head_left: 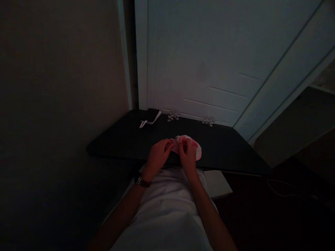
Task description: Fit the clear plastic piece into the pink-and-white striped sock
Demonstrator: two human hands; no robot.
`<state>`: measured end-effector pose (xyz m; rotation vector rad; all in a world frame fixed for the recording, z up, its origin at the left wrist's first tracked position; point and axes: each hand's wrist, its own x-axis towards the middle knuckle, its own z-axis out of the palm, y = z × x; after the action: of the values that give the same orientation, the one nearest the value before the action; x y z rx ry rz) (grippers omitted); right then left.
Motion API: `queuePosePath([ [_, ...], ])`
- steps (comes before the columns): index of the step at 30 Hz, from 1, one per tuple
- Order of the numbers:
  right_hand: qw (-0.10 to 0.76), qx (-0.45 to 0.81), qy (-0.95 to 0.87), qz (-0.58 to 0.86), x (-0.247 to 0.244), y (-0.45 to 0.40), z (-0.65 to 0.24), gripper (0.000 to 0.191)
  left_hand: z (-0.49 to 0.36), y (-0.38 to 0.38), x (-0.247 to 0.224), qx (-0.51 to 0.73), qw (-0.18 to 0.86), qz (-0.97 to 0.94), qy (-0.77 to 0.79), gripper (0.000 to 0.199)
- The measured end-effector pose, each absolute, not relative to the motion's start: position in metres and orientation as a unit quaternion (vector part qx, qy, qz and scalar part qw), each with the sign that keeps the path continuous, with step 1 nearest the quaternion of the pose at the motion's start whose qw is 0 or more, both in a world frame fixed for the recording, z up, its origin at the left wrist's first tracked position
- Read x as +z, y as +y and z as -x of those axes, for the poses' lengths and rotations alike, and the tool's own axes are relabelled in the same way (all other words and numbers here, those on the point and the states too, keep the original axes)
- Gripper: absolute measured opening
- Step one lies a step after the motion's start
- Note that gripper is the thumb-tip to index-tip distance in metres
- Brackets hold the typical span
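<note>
A small pink-and-white piece of soft cloth [196,149] is held just above the near edge of a dark table [125,141]. On its left side, my left hand [157,155] pinches it between thumb and fingertips; a dark watch is on that wrist. Close beside it, my right hand [188,157] grips the cloth from above with bent fingers. Both sets of fingertips nearly meet at a bunched part of the cloth. The scene is dim, and the hands hide some of the cloth, so its exact kind is unclear.
Toward the table's back left lies a flat black-and-white item [153,115] with a small white piece beside it. Two clusters of clear round pieces [173,116] stand by the pale panel [222,52]. Below the table's right front are a white box [217,183] and a thin cable.
</note>
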<state>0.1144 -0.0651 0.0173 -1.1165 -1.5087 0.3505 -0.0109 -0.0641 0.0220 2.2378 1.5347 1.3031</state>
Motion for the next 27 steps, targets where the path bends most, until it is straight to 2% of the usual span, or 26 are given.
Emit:
queuePosePath([
  [27, 0.579, 0.169, -0.649, 0.464, 0.0207, -0.066, -0.1139, 0.017, 0.0116, -0.0624, 0.0183, 0.425, 0.051, -0.741, 0.516, 0.019],
])
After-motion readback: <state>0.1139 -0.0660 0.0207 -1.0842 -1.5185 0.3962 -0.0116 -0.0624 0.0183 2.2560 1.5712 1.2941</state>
